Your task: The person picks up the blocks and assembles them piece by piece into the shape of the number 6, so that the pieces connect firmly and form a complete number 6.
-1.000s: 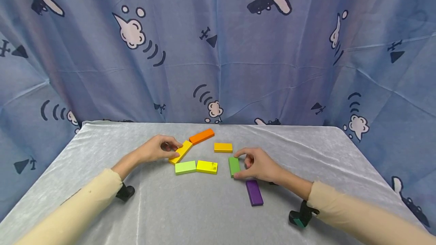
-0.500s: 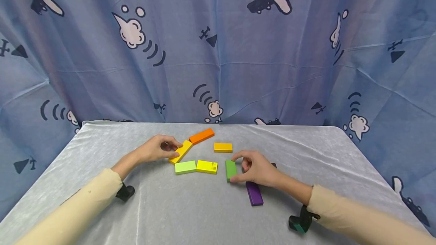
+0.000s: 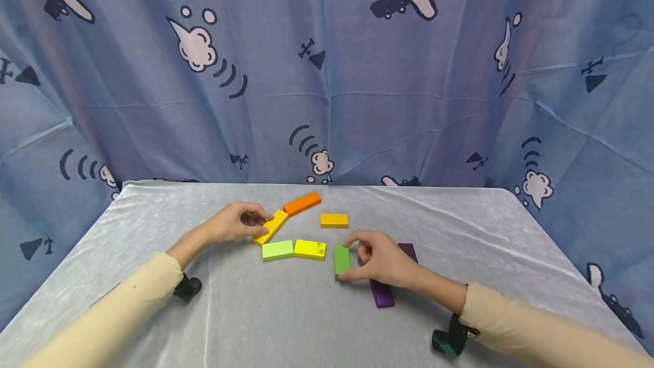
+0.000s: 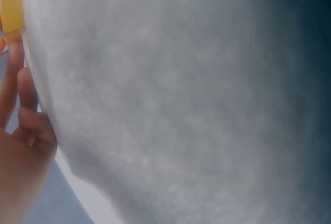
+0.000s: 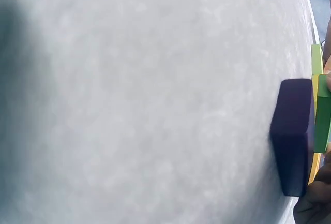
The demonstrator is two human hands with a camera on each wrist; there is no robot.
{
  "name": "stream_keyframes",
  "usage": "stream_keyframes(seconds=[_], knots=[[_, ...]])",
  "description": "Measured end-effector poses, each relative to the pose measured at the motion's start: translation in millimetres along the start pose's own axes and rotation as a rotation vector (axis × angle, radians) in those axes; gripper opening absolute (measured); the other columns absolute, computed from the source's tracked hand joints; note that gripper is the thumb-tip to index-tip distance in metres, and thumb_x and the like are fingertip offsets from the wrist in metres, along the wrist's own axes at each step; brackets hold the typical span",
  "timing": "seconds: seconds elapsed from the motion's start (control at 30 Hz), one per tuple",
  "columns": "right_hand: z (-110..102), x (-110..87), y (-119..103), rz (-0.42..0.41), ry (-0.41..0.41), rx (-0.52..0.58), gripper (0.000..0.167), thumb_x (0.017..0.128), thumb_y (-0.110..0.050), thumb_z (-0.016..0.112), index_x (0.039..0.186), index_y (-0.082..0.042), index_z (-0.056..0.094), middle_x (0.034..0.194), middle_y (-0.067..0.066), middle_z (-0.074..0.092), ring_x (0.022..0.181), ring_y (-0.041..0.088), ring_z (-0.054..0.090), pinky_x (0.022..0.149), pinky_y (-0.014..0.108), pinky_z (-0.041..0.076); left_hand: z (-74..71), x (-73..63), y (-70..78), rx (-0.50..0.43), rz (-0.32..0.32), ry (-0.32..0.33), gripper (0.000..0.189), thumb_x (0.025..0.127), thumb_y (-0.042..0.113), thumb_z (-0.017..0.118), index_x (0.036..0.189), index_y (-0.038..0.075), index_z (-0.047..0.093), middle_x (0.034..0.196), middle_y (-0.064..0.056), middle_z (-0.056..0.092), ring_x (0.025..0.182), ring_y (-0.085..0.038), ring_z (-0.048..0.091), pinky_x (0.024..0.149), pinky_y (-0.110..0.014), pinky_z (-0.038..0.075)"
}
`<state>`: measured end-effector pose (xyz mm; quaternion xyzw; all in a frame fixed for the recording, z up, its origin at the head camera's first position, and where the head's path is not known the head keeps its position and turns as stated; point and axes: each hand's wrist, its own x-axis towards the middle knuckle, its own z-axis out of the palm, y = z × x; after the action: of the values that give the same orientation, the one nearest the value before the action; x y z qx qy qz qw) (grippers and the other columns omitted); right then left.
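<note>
My left hand (image 3: 232,224) pinches a golden-yellow block (image 3: 276,224) lying aslant on the cloth. An orange block (image 3: 302,204) meets its far end, and a light green block (image 3: 278,250) lies close to its near end. A bright yellow block (image 3: 309,249) adjoins the light green one on the right. Between thumb and forefinger, my right hand (image 3: 383,261) holds a green block (image 3: 342,261) by its ends, just right of the bright yellow one. A purple block (image 3: 383,295) lies partly hidden under that hand. Behind it, a dark plum block (image 3: 408,251) is also partly covered.
An amber block (image 3: 334,220) lies apart, beyond the green one. Grey velvety cloth covers the table (image 3: 214,311). A blue printed curtain (image 3: 327,72) hangs behind it. In the right wrist view, a dark purple block (image 5: 294,136) stands out at the right edge.
My right hand has drawn the green block left and nearer. More of the dark plum block shows now, while the purple block is more covered. My left hand stays in place.
</note>
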<state>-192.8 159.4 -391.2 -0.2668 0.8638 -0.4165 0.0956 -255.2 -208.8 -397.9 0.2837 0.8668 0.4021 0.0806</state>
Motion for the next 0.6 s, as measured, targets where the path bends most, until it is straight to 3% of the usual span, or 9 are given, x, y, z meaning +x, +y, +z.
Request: stream_keyframes(seconds=[0.37, 0.6], knots=[[5.3, -2.5, -8.1, -0.044, -0.01, -0.004, 0.051, 0.073, -0.028, 0.095, 0.111, -0.005, 0.07, 0.067, -0.005, 0.043, 0.061, 0.008, 0.04, 0.057, 0.023, 0.035, 0.1, 1.2, -3.9, 0.015, -0.005, 0.001, 0.027, 0.092, 0.009, 0.077, 0.117, 0.001, 0.074, 0.103, -0.004, 0.071, 0.093, -0.02, 0.063, 0.083, -0.033, 0.054], [10.1, -4.4, -11.5, -0.027, -0.023, -0.035, 0.052, 0.073, -0.033, 0.095, 0.112, -0.009, 0.071, 0.067, -0.008, 0.041, 0.061, 0.007, 0.039, 0.058, 0.023, 0.035, 0.4, 1.2, -3.6, 0.022, -0.003, -0.003, 0.025, 0.093, 0.009, 0.076, 0.117, 0.002, 0.074, 0.104, -0.004, 0.071, 0.093, -0.02, 0.063, 0.082, -0.032, 0.054]])
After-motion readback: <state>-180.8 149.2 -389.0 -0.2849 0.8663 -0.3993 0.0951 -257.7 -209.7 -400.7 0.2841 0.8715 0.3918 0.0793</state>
